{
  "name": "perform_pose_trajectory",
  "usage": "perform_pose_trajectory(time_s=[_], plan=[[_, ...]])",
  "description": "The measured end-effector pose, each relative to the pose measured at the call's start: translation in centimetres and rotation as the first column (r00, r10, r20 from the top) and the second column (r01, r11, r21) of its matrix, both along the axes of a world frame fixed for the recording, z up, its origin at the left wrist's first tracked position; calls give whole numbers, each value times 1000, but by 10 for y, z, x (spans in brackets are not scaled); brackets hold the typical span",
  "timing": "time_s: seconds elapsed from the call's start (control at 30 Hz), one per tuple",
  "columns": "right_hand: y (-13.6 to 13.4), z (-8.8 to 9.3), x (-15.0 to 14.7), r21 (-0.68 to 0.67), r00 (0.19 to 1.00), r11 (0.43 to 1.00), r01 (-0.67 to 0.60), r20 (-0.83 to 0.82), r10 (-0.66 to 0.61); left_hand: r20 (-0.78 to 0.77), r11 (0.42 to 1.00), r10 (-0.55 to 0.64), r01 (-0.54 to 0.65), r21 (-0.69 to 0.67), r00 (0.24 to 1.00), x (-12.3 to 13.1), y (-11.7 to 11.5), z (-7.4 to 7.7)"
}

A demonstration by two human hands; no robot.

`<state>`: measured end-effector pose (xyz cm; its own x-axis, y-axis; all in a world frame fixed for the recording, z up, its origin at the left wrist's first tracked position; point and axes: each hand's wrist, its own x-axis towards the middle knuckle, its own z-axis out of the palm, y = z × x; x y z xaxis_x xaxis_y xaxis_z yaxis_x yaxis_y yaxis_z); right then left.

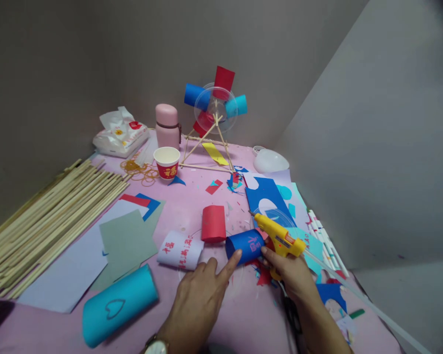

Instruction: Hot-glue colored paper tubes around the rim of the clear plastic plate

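My right hand is wrapped round the handle of a yellow glue gun, nozzle pointing up and left. My left hand rests on the pink table with the index finger stretched out, its tip touching a dark blue paper tube. A red paper tube and a white tube with red characters lie just beside it. These tubes seem to sit on a clear plastic disc.
A paper-and-stick wheel model stands at the back, near a pink flask, a paper cup and a tissue pack. Bamboo sticks lie at left, a cyan tube in front, markers and paper scraps at right.
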<state>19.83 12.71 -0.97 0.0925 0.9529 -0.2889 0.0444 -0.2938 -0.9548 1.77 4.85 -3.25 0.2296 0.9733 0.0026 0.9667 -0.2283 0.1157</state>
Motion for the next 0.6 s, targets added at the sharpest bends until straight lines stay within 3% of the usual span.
perform_pose_trajectory(time_s=[0.6], plan=[[-1,0,1,3,1000,1000,-9,1,9,-31,1000,-5,5,-2,999,0,-1,1]])
